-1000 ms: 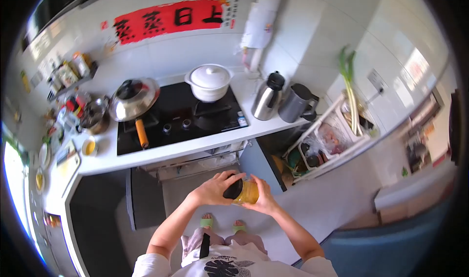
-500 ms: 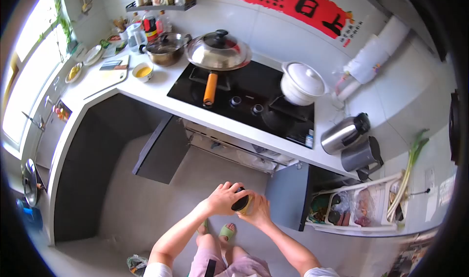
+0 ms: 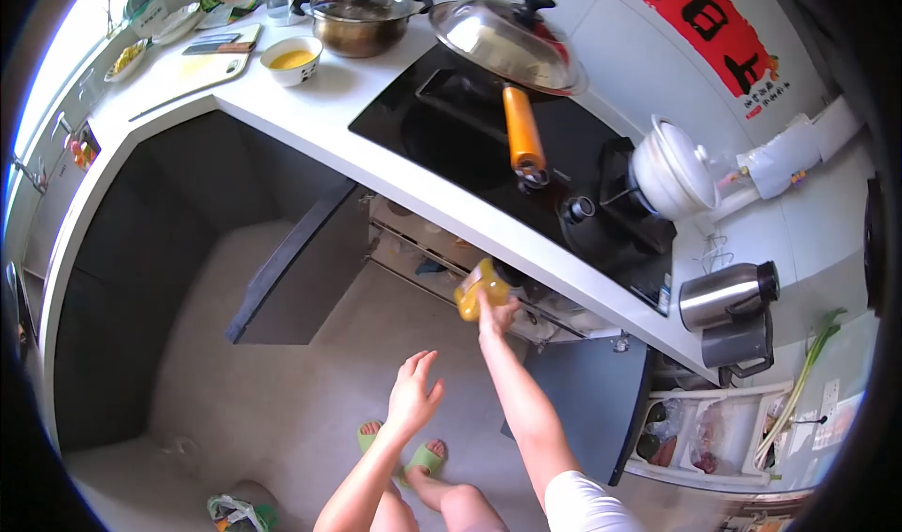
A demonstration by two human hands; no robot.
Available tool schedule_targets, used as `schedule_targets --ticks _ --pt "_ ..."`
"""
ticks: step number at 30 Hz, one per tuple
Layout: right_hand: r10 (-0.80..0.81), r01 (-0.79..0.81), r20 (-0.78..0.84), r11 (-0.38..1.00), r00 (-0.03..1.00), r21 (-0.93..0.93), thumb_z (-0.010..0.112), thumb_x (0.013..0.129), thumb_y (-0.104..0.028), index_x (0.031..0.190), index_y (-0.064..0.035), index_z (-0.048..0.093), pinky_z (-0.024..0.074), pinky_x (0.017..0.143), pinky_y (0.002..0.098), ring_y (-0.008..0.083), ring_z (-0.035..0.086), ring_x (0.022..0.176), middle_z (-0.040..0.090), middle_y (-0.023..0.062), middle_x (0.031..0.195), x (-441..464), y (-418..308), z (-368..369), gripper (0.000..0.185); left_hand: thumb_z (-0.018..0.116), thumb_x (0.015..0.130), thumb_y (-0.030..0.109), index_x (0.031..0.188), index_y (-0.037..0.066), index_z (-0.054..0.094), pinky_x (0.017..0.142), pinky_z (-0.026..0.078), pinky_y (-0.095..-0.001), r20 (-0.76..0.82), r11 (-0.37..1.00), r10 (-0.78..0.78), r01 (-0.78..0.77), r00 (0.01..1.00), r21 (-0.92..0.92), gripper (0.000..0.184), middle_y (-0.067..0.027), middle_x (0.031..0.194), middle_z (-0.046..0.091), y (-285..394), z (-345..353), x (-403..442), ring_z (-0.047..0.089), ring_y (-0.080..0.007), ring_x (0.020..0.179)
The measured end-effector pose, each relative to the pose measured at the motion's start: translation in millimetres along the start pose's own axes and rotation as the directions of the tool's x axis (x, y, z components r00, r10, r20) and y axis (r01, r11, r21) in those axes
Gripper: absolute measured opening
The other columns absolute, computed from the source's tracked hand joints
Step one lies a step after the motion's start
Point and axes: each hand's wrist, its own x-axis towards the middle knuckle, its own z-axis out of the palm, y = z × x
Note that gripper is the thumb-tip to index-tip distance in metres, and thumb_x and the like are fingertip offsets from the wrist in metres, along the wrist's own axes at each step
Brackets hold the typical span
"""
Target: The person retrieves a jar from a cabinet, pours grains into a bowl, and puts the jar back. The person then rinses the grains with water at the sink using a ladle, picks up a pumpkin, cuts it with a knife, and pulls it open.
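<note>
My right hand [image 3: 496,314] grips a jar [image 3: 479,292] with yellow-orange contents. The jar is tilted and slightly blurred, in front of the open cabinet [image 3: 423,241] under the cooktop. A dark patch beside it could be its lid, but I cannot tell. My left hand [image 3: 413,396] hangs in the air above the floor, fingers stretched out and holding nothing. Wire racks with several items show inside the cabinet, partly hidden by the counter edge.
Two dark cabinet doors [image 3: 301,269] stand open, one on each side. On the cooktop are a lidded wok [image 3: 507,44] with an orange handle and a white pot [image 3: 672,170]. A bowl of yellow liquid [image 3: 291,61] sits on the counter. An open drawer [image 3: 719,429] holds food at right.
Both hands were on the jar near my body. My left hand has let go and moved left; my right hand has carried the jar forward to the cabinet. The view has shifted.
</note>
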Motion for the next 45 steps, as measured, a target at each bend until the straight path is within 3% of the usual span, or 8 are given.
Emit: schedule_targets --ticks 12,14,21,23,28,37,42,45 --pt "0.008 0.059 -0.454 0.989 0.891 0.134 0.087 0.067 -0.015 0.141 0.0018 0.032 0.0478 0.100 0.0404 0.0319 0.056 0.112 0.049 0.0161 0.131 103.2 54.6 114.0 0.094 0.063 0.082 0.009 0.119 0.005 0.058 0.096 0.045 -0.0416 -0.141 0.996 -0.079 0.084 0.987 0.028 0.037 -0.0148 0.118 0.059 -55.3 -63.6 7.1 0.054 -0.0353 0.114" --pt "0.104 -0.315 0.317 0.587 0.943 0.745 0.080 0.076 -0.009 0.142 -0.0001 0.031 0.0499 0.098 0.0410 0.0299 0.057 0.111 0.049 0.0156 0.128 68.5 24.0 80.2 0.083 0.064 0.079 0.003 0.118 0.005 0.058 0.100 0.042 -0.0429 -0.347 0.989 0.087 -0.039 0.934 0.145 0.040 -0.0146 0.120 0.057 -43.5 -86.6 8.6 0.050 -0.0360 0.120" --pt "0.111 -0.550 0.634 0.624 0.765 0.554 0.057 0.092 -0.011 0.132 0.0002 0.041 0.0561 0.087 0.0426 0.0358 0.063 0.109 0.051 0.0169 0.125 -38.5 2.8 33.7 0.044 0.064 0.077 0.007 0.139 0.003 0.043 0.113 0.019 -0.0522 -0.797 0.758 0.130 0.459 0.590 0.464 0.066 -0.0149 0.143 0.042 -26.3 -185.9 -2.6 0.031 -0.0363 0.138" --pt "0.080 -0.559 0.681 0.644 0.728 0.522 0.056 0.093 -0.012 0.130 0.0003 0.044 0.0565 0.085 0.0420 0.0354 0.063 0.108 0.051 0.0173 0.126 -67.4 -14.4 4.7 0.041 0.063 0.080 0.009 0.140 0.002 0.040 0.109 0.027 -0.0511 -0.752 0.745 -0.214 0.602 0.624 0.287 0.064 -0.0160 0.138 0.046 -71.8 -197.9 -8.6 0.040 -0.0345 0.132" --pt "0.020 -0.554 0.800 0.732 0.599 0.396 0.055 0.094 -0.014 0.125 0.0010 0.052 0.0580 0.074 0.0371 0.0313 0.068 0.099 0.054 0.0181 0.126 -101.7 -43.6 -45.7 0.034 0.059 0.083 0.009 0.119 0.004 0.057 0.081 0.049 -0.0446 -0.785 0.830 -0.106 0.489 0.610 0.268 0.037 -0.0177 0.111 0.058 -71.2 -179.9 -21.2 0.061 -0.0368 0.095" --pt "-0.157 -0.390 0.865 0.844 0.477 0.368 0.058 0.096 -0.022 0.122 -0.0022 0.058 0.0569 0.071 0.0294 0.0206 0.068 0.093 0.064 0.0122 0.113 -137.5 -67.2 -136.5 0.032 0.074 0.080 0.013 0.110 0.004 0.063 0.074 0.053 -0.0352 -0.616 0.954 -0.298 0.242 0.730 -0.174 0.033 -0.0107 0.093 0.063 14.5 -11.5 -40.7 0.066 -0.0233 0.079" --pt "-0.199 -0.179 0.612 0.847 0.766 0.500 0.058 0.096 -0.015 0.120 -0.0018 0.060 0.0558 0.078 0.0311 0.0202 0.064 0.104 0.064 0.0099 0.117 -100.1 -46.8 -253.5 0.028 0.072 0.084 0.012 0.121 0.001 0.060 0.084 0.052 -0.0319 -0.185 0.860 -0.477 0.413 0.859 -0.299 0.041 -0.0139 0.112 0.067 57.4 54.0 23.1 0.067 -0.0222 0.093" --pt "-0.222 0.092 0.309 0.919 0.925 0.383 0.062 0.093 -0.013 0.117 -0.0043 0.063 0.0542 0.078 0.0313 0.0186 0.064 0.099 0.066 0.0091 0.113 -56.8 11.6 -325.0 0.025 0.066 0.088 0.010 0.141 0.001 0.043 0.101 0.042 -0.0305 0.085 0.615 -0.381 0.321 0.921 -0.720 0.059 -0.0114 0.137 0.053 45.6 112.8 73.7 0.050 -0.0204 0.124"
